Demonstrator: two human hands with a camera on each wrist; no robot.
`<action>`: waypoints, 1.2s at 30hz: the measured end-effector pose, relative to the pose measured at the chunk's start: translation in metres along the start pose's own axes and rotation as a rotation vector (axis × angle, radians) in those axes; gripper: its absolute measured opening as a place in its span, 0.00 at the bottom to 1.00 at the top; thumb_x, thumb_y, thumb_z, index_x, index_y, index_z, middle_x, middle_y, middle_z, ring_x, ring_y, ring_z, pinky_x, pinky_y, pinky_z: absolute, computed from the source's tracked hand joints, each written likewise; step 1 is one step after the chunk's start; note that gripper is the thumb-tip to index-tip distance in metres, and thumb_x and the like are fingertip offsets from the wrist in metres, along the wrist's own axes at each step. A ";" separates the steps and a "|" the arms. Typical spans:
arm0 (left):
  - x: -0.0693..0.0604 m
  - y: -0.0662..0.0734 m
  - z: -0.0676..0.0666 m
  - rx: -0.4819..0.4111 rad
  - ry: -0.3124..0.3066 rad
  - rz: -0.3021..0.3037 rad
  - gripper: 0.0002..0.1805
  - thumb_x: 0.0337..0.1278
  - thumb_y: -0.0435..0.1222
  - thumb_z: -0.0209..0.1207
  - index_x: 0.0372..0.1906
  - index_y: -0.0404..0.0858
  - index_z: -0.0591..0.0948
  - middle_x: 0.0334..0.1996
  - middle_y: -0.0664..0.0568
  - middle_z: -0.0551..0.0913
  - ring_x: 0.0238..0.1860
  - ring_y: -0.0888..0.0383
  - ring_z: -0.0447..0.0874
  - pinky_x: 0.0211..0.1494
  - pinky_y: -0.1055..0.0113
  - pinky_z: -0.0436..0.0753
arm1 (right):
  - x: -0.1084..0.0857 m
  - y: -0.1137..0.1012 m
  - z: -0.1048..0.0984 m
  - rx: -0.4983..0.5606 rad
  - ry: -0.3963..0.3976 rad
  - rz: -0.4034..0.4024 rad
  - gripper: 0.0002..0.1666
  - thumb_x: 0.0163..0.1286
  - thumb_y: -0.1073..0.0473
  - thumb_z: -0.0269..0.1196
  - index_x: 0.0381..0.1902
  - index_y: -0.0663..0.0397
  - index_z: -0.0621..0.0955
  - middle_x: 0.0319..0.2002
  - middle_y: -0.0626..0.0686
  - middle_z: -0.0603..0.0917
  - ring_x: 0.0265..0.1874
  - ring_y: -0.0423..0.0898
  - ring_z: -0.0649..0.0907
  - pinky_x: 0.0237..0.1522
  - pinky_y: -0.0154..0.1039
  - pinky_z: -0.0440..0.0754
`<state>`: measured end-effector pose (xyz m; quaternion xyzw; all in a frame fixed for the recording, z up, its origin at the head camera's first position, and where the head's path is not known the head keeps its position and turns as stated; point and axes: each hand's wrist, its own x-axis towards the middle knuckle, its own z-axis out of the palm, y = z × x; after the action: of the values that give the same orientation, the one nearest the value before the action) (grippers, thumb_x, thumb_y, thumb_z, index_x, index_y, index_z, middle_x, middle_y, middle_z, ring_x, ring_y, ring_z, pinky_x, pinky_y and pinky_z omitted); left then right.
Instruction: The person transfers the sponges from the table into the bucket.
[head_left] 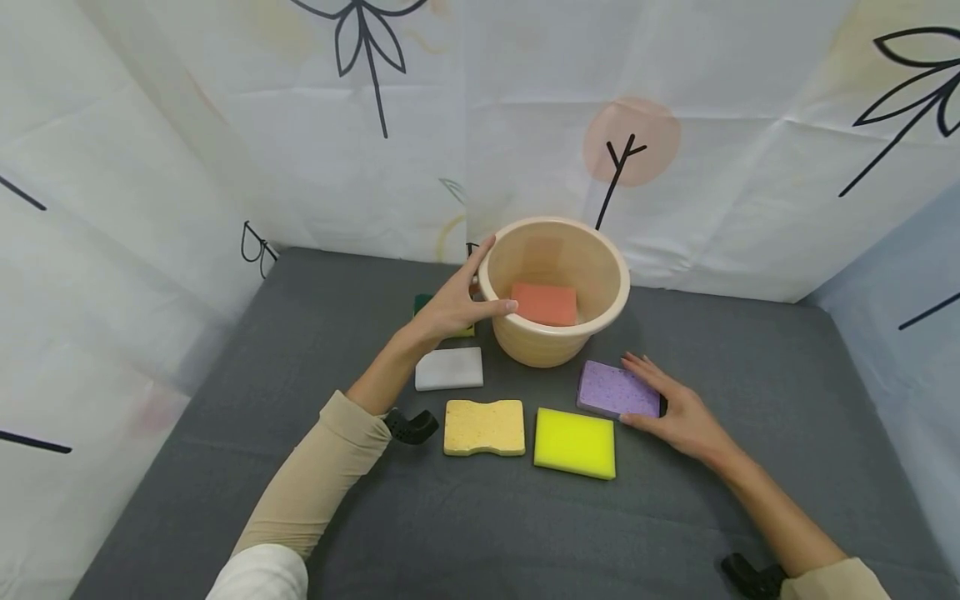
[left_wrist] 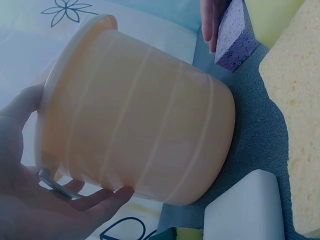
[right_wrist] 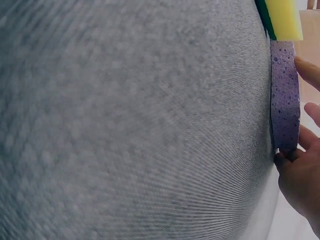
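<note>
I grip the bucket at its left rim with my left hand. Nearer and right, my right hand spans the purple sponge; whether it pinches, I cannot tell.

bucket: on table, rear | sponge: in bucket | second sponge: front-right of bucket, beside right hand

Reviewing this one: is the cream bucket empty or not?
Not empty: the head view looks into the bucket, and an orange sponge shows inside, below the rim.
</note>
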<state>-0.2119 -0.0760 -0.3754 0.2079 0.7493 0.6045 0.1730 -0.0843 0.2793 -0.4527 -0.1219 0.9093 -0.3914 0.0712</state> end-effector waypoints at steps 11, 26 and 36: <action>0.000 0.000 0.001 -0.009 -0.005 0.010 0.56 0.59 0.42 0.68 0.80 0.62 0.41 0.77 0.50 0.53 0.71 0.44 0.64 0.61 0.50 0.75 | 0.005 0.001 0.007 -0.130 0.007 -0.065 0.52 0.57 0.50 0.76 0.74 0.57 0.66 0.74 0.62 0.62 0.75 0.66 0.53 0.63 0.74 0.55; 0.000 -0.001 0.000 0.006 -0.005 0.000 0.55 0.60 0.42 0.67 0.79 0.64 0.41 0.76 0.48 0.54 0.71 0.45 0.64 0.63 0.49 0.74 | 0.007 -0.006 -0.004 -0.175 -0.010 -0.003 0.51 0.53 0.49 0.78 0.72 0.54 0.70 0.68 0.66 0.71 0.68 0.67 0.67 0.63 0.69 0.62; 0.000 0.000 0.001 0.004 0.002 -0.003 0.56 0.59 0.42 0.68 0.80 0.64 0.41 0.77 0.49 0.53 0.71 0.45 0.65 0.62 0.50 0.75 | 0.003 -0.018 -0.018 -0.181 0.029 -0.034 0.50 0.55 0.47 0.78 0.72 0.52 0.71 0.65 0.62 0.75 0.58 0.61 0.73 0.56 0.61 0.69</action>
<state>-0.2114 -0.0753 -0.3753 0.2068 0.7510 0.6028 0.1727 -0.0881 0.2795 -0.4272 -0.1375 0.9397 -0.3106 0.0403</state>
